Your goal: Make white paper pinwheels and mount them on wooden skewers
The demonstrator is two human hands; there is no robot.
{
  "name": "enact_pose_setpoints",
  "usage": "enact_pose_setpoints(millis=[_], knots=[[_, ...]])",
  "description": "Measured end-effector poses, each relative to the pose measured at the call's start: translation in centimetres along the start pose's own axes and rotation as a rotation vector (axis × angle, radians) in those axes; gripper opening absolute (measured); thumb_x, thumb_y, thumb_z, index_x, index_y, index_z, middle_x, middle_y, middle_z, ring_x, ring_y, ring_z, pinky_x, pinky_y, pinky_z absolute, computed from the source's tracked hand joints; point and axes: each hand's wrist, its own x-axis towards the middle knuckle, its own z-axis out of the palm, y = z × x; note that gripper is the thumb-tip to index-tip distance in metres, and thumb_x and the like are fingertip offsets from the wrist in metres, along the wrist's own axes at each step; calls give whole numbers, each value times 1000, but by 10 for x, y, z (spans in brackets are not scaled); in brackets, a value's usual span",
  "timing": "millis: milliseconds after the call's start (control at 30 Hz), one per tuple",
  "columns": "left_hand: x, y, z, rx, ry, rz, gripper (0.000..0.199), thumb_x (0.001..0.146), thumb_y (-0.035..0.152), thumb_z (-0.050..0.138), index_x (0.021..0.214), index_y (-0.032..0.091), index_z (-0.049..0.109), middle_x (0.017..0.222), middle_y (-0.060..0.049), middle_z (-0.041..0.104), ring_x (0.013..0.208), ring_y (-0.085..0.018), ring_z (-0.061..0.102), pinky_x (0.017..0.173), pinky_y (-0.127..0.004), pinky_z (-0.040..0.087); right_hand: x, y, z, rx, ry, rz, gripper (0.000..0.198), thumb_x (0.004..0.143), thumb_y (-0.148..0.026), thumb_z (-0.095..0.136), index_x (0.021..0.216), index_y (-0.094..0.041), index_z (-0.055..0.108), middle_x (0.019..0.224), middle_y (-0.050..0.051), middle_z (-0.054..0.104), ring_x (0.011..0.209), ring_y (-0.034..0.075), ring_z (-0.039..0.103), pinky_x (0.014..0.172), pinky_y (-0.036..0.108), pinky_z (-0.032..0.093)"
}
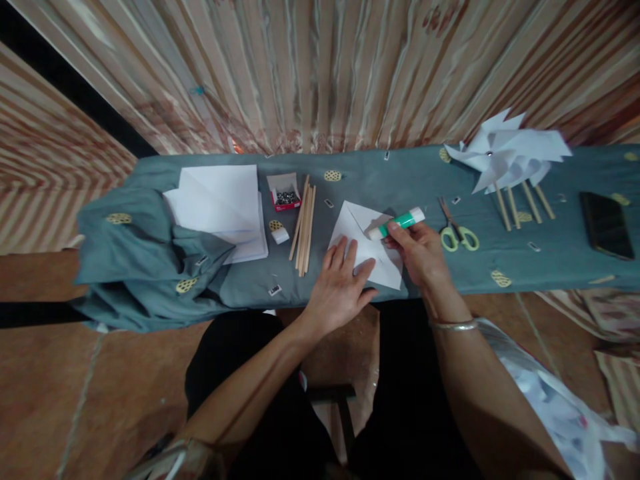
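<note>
A white paper square [383,267] with cuts running in from its corners lies on the cloth-covered bench. My left hand [343,283] rests flat on its lower left part, fingers spread. In my right hand [417,250] is a green and white glue stick [401,222], held at a slant with its white end low over the middle of the paper. Whether that end touches the paper I cannot tell. Just right of my right hand lie scissors [459,237] with light green handles.
Several wooden sticks [306,233], a small red box [285,193] of metal pins and a white cap [280,235] lie left of the paper. Farther left is a paper stack [220,200]. Paper pinwheels [510,153] on sticks and a phone [606,225] lie right. A curtain [310,73] hangs behind.
</note>
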Motion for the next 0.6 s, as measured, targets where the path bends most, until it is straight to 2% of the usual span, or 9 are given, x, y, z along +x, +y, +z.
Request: enact_pose_setpoints(millis=[133, 267, 367, 467, 600], knots=[[0, 0, 1, 5, 11, 1, 52, 86, 41, 63, 132, 18, 51, 149, -22, 39, 145, -40, 26, 111, -63, 31, 1, -4, -3, 46, -1, 12, 43, 57, -54, 85, 70, -21, 63, 61, -4, 60, 53, 9, 54, 51, 23, 47], [0, 0, 1, -4, 14, 4, 56, 87, 40, 62, 135, 16, 48, 149, -24, 38, 144, -41, 26, 111, -62, 30, 1, -3, -4, 7, 5, -5, 42, 55, -54, 86, 70, -21, 63, 61, -4, 61, 52, 9, 53, 49, 23, 48], [1, 0, 0, -8, 20, 4, 57, 87, 40, 61, 138, 19, 46, 151, -22, 36, 145, -40, 26, 111, -61, 30, 0, -2, -2, 2, -20, -11, 43, 56, -55, 86, 71, -21, 64, 62, -4, 62, 52, 9, 55, 50, 23, 48], [2, 0, -2, -9, 20, 7, 53, 88, 40, 60, 137, 23, 49, 153, -19, 35, 144, -39, 28, 110, -60, 31, 0, -1, 1, -37, -49, -21, 44, 55, -55, 85, 73, -20, 64, 63, -3, 64, 54, 10, 57, 52, 24, 50], [5, 2, -5, 2, 22, -2, 49, 89, 42, 58, 133, 23, 54, 150, -19, 39, 141, -39, 33, 108, -60, 32, 2, 3, 0, -103, -52, -45, 45, 57, -56, 84, 74, -20, 64, 63, -3, 64, 55, 11, 57, 53, 26, 50]])
